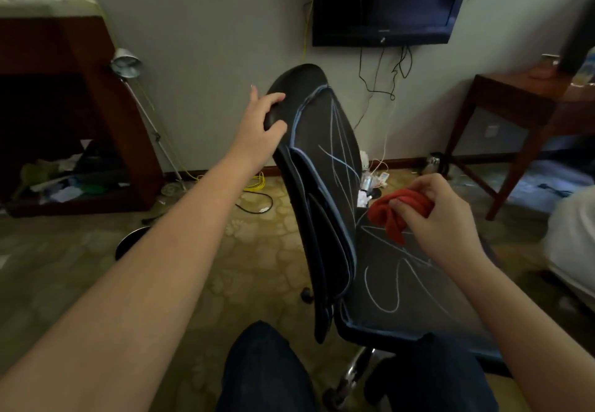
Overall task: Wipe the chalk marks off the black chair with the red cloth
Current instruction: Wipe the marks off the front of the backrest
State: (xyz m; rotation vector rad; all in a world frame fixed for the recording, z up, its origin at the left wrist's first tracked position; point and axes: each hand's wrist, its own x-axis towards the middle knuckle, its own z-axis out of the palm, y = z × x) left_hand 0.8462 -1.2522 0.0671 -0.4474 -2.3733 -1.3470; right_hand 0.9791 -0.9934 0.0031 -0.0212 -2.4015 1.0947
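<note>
Fingers (274, 98) of the left hand (257, 125) are curled over the top edge of the chair (325, 141) back, at 11 o'clock. At 3 o'clock the right hand (441, 215) grasps the bunched cloth (394, 210) just above the seat; if it touches, I cannot tell. Chalk marks (366, 282) cross back and seat. TV (386, 2) at 1 o'clock, lamp (126, 63) at 10 o'clock.

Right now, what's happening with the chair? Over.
Left hand grips black chair top. Right hand holds red cloth over seat. Chalk marks unwiped. Nothing blocking.
</note>
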